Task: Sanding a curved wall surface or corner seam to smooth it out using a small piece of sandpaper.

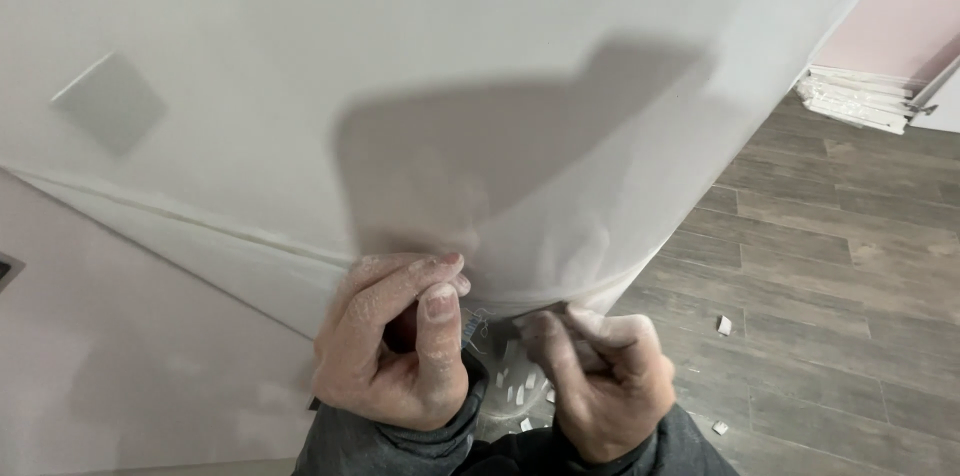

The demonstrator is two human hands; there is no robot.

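Both your hands are curling shut just below the white sheet's [480, 86] bottom edge: left hand [395, 341] pinching it between thumb and forefinger, right hand [600, 376] gripping beside it, equally near.

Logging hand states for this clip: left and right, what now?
Left hand: closed; what it holds cannot be told.
Right hand: closed, fingertips pinched; any contents hidden.

A large white sheet [480, 86] hangs curved, its lower edge pinched.
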